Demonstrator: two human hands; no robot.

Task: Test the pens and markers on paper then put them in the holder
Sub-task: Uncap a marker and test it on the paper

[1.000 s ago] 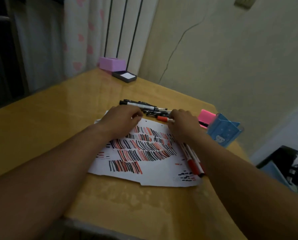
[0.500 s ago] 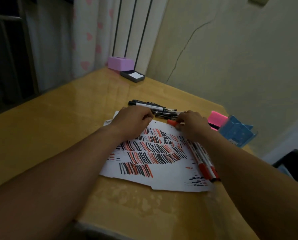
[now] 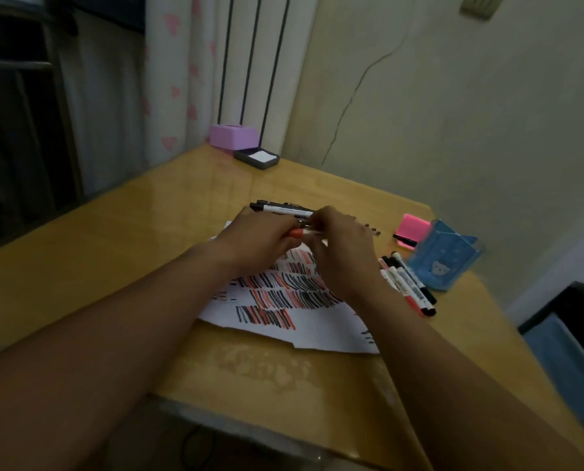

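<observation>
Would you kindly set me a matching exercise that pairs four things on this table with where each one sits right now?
Things:
1. red-tipped pen
2. blue holder
3. purple box
4. paper

Places:
A. far corner, by the curtain
B. under both forearms
C. gripped between the left hand and right hand
D. right side, next to the loose markers

Pairs: 1-C, 2-D, 3-A, 4-B.

- A cream wall [image 3: 453, 113] is showing one long crack.
- A curtain [image 3: 178, 79] with pink hearts is hanging at left.
- The glossy wooden table [image 3: 113, 239] is reflecting dim light.
</observation>
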